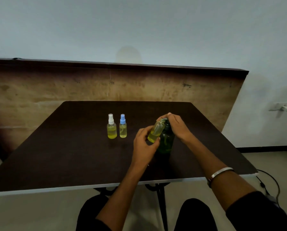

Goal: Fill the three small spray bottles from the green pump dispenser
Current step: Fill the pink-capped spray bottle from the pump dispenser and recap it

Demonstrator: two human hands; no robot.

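Head view looks down on a dark brown desk point(56, 147) set against a worn wooden panel point(72, 90) and a pale wall. Right of centre stands the green pump dispenser point(167, 142), upright on the desk, its dark translucent body partly hidden by both hands. The right hand point(177, 125) is curled over the dispenser's top, fingers folded down over the pump head, which is mostly covered. The left hand point(143, 145) pinches a small uncapped spray bottle point(155, 131) between thumb and fingers, tilted so its open neck leans up to the pump's nozzle; yellow-green liquid fills the lower part of this bottle. Whether liquid is flowing at this moment cannot be told. Well to the left of the hands, two more small bottles stand upright just beside each other near the desk's middle: the white-capped spray bottle point(111, 127) on the left and the blue-capped spray bottle point(123, 126) on the right, both holding yellowish liquid, the white-capped one a deeper yellow. A silver bangle point(222, 172) circles the right forearm, and dark sleeves show at the bottom edge. A plug sits in a wall socket point(282, 108) at far right.
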